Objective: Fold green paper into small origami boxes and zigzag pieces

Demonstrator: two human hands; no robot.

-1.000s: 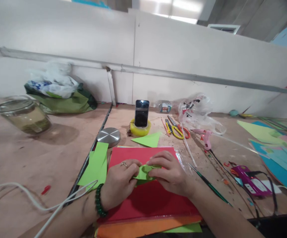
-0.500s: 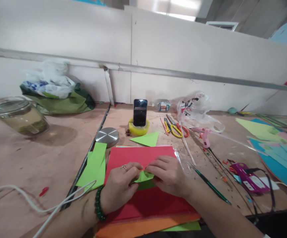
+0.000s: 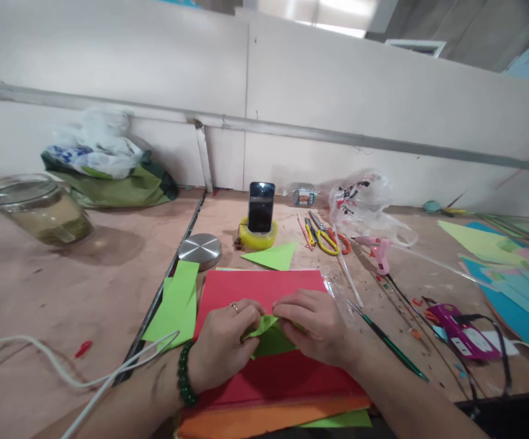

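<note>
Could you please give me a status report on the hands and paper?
Left hand and right hand pinching light-green paper. Paper bent, over red sheet. White cable near left forearm; nothing visible blocking the paper.

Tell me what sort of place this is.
Probably a craft work table; whether in a workshop or a home, I can't tell. A pink glue gun and scissors lie on it, and the left hand and right hand hold green paper over a red sheet.
</note>
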